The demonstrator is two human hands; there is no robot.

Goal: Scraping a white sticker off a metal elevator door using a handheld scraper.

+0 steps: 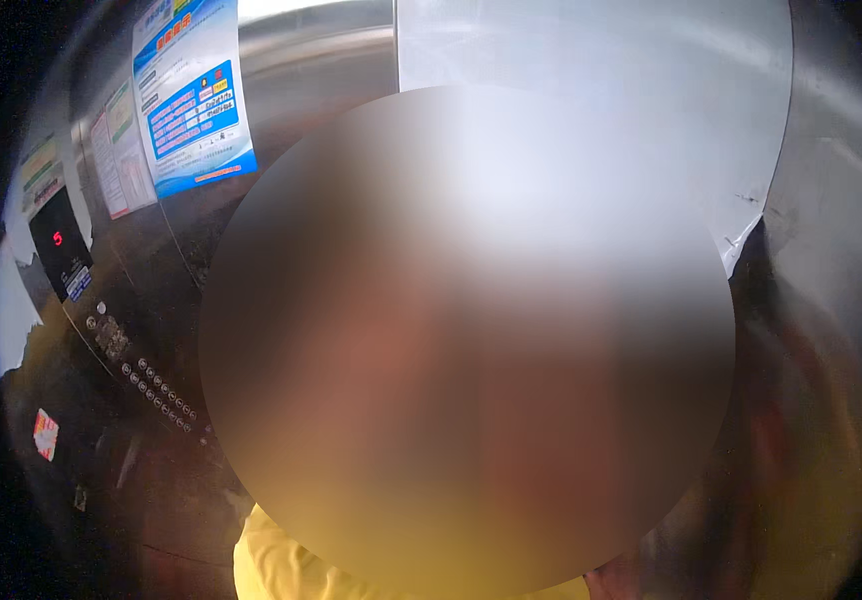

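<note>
Neither of my hands can be made out; a large round blur hides the middle of the view. Yellow clothing (281, 559) shows below the blur at the bottom edge; whose it is I cannot tell. On the left, a metal elevator panel carries rows of round buttons (157, 394). Above them is a dark display (60, 244) with a lit red digit.
A blue and white poster (194, 105) and smaller paper notices (121, 154) hang on the upper left wall. A pale sheet (588, 45) covers part of the metal wall at the top, its lower right corner torn. A torn sticker (46, 434) is at the lower left.
</note>
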